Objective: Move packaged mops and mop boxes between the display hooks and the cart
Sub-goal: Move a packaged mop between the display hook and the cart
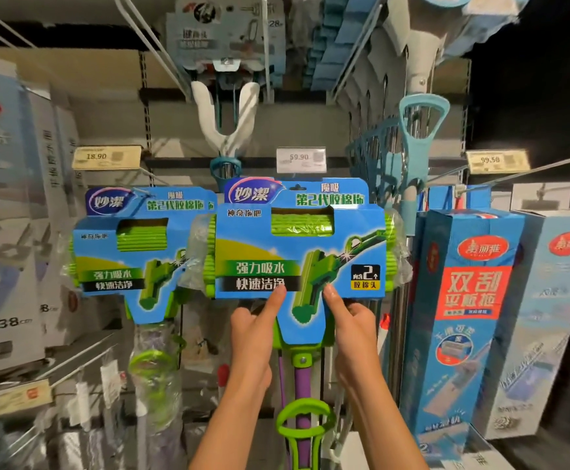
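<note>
Evidently both hands, left hand (253, 329) and right hand (351, 325), pinched the mop package (297, 242) by its lower card edge at the display hooks; light, top-heavy, slippery film, best supported beneath the stiff card.

Both bare forearms reach up and forward from the bottom of the view, wrists nearly straight. The left hand (253, 329) has its thumb extended upward, the other fingers curled behind. The right hand (351, 325) mirrors it, thumb raised, fingers bent back. The 2 hands sit near each other, apart.
</note>
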The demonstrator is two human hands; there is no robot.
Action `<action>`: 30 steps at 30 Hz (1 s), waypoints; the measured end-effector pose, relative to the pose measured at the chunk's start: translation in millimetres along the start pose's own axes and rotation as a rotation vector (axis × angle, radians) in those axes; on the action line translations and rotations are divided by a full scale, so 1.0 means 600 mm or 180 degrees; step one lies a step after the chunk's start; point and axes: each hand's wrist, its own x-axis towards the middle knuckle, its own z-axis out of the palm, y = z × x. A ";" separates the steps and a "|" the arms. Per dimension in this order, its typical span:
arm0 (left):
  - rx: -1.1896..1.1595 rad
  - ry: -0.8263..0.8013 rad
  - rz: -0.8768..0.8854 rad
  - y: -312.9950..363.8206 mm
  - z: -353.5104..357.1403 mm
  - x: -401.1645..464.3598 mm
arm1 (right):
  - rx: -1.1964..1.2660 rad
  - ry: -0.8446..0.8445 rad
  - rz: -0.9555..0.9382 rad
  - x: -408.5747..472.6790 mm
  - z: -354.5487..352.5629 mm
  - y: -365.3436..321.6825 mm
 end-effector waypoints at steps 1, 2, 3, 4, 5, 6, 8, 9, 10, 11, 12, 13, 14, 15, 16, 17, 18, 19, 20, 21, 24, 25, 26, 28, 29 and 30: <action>-0.0015 -0.0047 0.0044 0.002 0.004 0.003 | 0.0016 0.0018 -0.0010 0.003 0.000 0.000; -0.0026 -0.0078 0.0075 0.002 0.008 0.006 | 0.0038 0.0031 -0.0020 0.007 0.000 0.000; -0.0046 -0.0088 0.0084 0.003 0.011 0.009 | 0.0055 0.0040 -0.0025 0.012 -0.001 -0.002; -0.0065 -0.0070 0.0059 0.003 0.013 0.013 | 0.0056 0.0044 -0.0033 0.016 -0.001 -0.003; -0.0068 -0.0032 -0.0003 0.004 0.013 0.018 | 0.0040 0.0044 -0.0045 0.021 0.000 -0.004; -0.0048 -0.0006 -0.0072 0.005 0.013 0.022 | 0.0018 0.0043 -0.0057 0.025 0.002 -0.005; -0.0039 -0.0026 -0.0191 0.004 0.016 0.030 | -0.0005 0.0059 -0.0057 0.033 0.006 -0.007; -0.0072 -0.0066 -0.0219 0.004 0.018 0.032 | -0.0006 0.0071 -0.0054 0.036 0.007 -0.007; -0.0110 -0.0096 -0.0231 0.005 0.021 0.032 | -0.0007 0.0077 -0.0052 0.039 0.008 -0.008; -0.0128 -0.0098 -0.0241 0.005 0.022 0.031 | -0.0009 0.0074 -0.0045 0.041 0.007 -0.008; -0.0126 -0.0078 -0.0250 0.004 0.023 0.030 | -0.0015 0.0067 -0.0034 0.042 0.006 -0.008; -0.0113 -0.0057 -0.0264 0.002 0.024 0.029 | -0.0025 0.0059 -0.0024 0.043 0.004 -0.007; -0.0102 -0.0042 -0.0285 -0.001 0.024 0.029 | -0.0047 0.0049 -0.0015 0.043 0.001 -0.005; -0.0106 -0.0035 -0.0302 -0.004 0.024 0.027 | -0.0072 0.0040 -0.0002 0.043 -0.002 -0.002; -0.0126 -0.0032 -0.0306 -0.007 0.023 0.025 | -0.0096 0.0036 0.0009 0.043 -0.006 0.001; -0.0152 -0.0034 -0.0309 -0.011 0.023 0.022 | -0.0118 0.0034 0.0015 0.042 -0.010 0.004; -0.0167 -0.0037 -0.0322 -0.013 0.023 0.020 | -0.0137 0.0032 0.0015 0.041 -0.013 0.007; -0.0165 -0.0041 -0.0343 -0.015 0.023 0.018 | -0.0145 0.0027 0.0012 0.042 -0.016 0.010; -0.0156 -0.0042 -0.0362 -0.016 0.023 0.018 | -0.0139 0.0021 0.0010 0.043 -0.017 0.011; -0.0144 -0.0039 -0.0378 -0.017 0.024 0.019 | -0.0129 0.0015 0.0010 0.044 -0.018 0.011; -0.0103 -0.0011 -0.0428 -0.014 0.029 0.029 | -0.0144 0.0018 0.0025 0.054 -0.012 0.007; -0.0108 -0.0007 -0.0456 -0.014 0.031 0.034 | -0.0144 0.0015 0.0043 0.058 -0.009 0.006; -0.0112 -0.0002 -0.0480 -0.014 0.033 0.038 | -0.0137 0.0006 0.0066 0.062 -0.007 0.006; -0.0123 0.0004 -0.0507 -0.019 0.037 0.047 | -0.0115 -0.0010 0.0129 0.071 -0.004 0.008; -0.0137 0.0005 -0.0509 -0.021 0.039 0.051 | -0.0113 -0.0014 0.0157 0.076 -0.004 0.009; -0.0146 -0.0001 -0.0513 -0.022 0.041 0.055 | -0.0128 -0.0014 0.0169 0.080 -0.003 0.011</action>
